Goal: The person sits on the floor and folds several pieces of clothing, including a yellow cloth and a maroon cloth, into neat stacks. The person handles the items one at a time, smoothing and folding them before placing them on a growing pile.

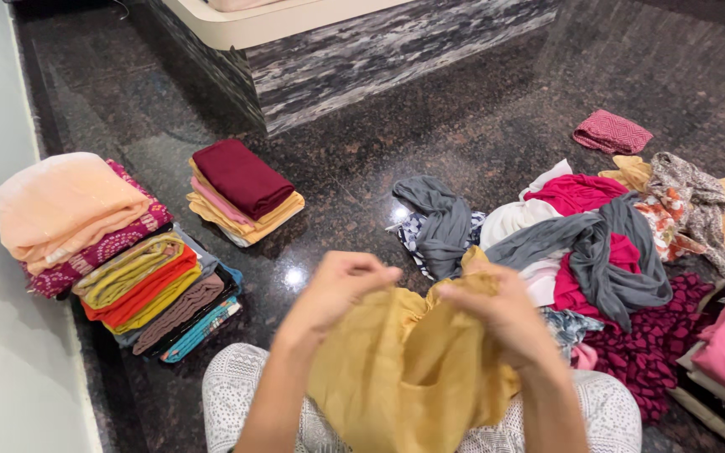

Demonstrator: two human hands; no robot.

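Mustard cloth (pixel 404 369), thin and crumpled, sits bunched over my lap; I judge I'm finding its edge to fold, which calls for spreading it flat. Left hand (pixel 337 289) and right hand (pixel 501 315) fingers pinch its top hem. Beyond, a loose soft heap (pixel 597 252); farther left, folded stacks (pixel 157 294) on polished stone floor (pixel 354 168).

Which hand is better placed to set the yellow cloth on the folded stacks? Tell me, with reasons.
Probably the left hand. Both it and the right hand grip the mustard-yellow cloth, but the folded stacks lie on the left, while the unfolded pile lies on the right.
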